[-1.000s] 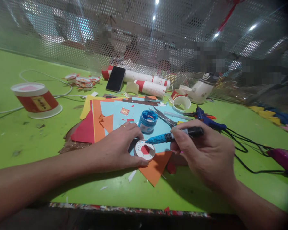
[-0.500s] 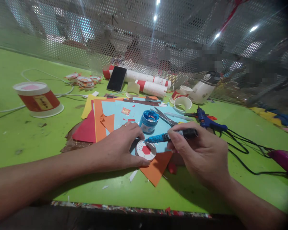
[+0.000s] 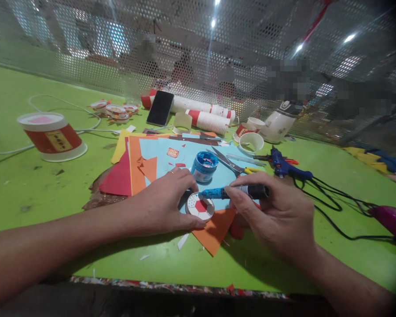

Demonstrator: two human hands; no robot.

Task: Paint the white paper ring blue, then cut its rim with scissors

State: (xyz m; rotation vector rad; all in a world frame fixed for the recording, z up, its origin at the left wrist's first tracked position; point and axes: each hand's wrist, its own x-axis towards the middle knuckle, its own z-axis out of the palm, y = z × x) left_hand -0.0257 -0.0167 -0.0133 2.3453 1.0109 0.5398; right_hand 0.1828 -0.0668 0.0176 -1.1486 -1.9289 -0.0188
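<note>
Between its thumb and fingers, my left hand [image 3: 171, 200] grips a round white disc [image 3: 191, 215] with a red hexagon in the middle, dark lines and small blue dots. A marker pen [image 3: 246, 192] smeared with blue paint is pinched in my right hand [image 3: 273, 211], its tip at the disc's upper part. Just behind the disc stands an open jar of blue paint [image 3: 204, 169]. Coloured paper sheets [image 3: 148, 145] in light blue, orange, yellow and red lie underneath. Scissors [image 3: 229, 160] with yellow on the handle rest to the right of the jar.
A blue glue gun [image 3: 280, 165] and its black cord lie at right. At left stands a red and white paper cup [image 3: 53, 137]. Behind are a phone [image 3: 160, 108], white-and-red tubes [image 3: 207, 121], a cut cup ring [image 3: 251, 142] and a white kettle [image 3: 279, 123].
The marker has tilted a little flatter and lower, and my right hand has shifted slightly with it. My left hand and the disc stay almost where they were.
</note>
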